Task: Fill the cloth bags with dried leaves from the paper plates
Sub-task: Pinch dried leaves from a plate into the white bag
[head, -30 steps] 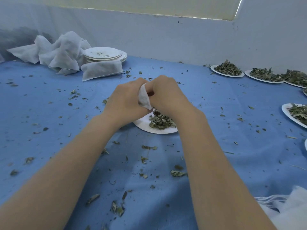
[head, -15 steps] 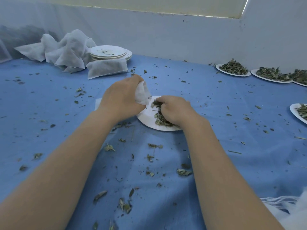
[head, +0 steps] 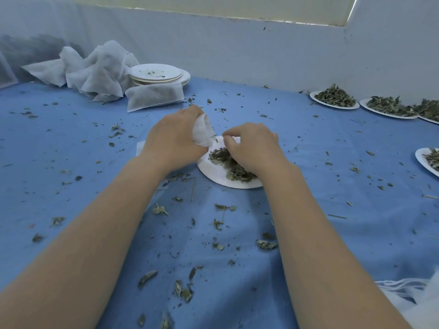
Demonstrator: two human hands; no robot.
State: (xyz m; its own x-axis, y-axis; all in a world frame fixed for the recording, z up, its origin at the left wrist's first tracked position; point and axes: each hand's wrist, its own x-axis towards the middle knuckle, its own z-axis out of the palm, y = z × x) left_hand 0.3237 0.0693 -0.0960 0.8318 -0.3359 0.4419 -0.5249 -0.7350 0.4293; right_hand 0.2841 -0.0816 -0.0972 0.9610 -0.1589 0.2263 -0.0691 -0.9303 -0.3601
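My left hand [head: 172, 140] grips a small white cloth bag [head: 202, 132], holding its mouth up beside a white paper plate [head: 221, 179] at the middle of the blue sheet. A heap of dried leaves [head: 229, 163] lies on that plate. My right hand [head: 253, 147] hovers over the plate with its fingers curled together, fingertips close to the bag's mouth. It seems to pinch dried leaves, though they are mostly hidden under the fingers. A flat part of the bag [head: 140, 148] shows on the sheet behind my left hand.
A stack of used plates [head: 159, 73], a filled bag [head: 154, 98] and a heap of crumpled cloth bags [head: 99, 67] sit at the back left. Plates of leaves [head: 335, 99] [head: 389, 107] [head: 430, 160] line the right. Leaf bits litter the sheet. White fabric [head: 422, 307] lies at bottom right.
My right hand dropped from the bag onto the leaf heap, then lifted off it and moved back toward the bag's mouth. My left hand kept holding the bag in place.
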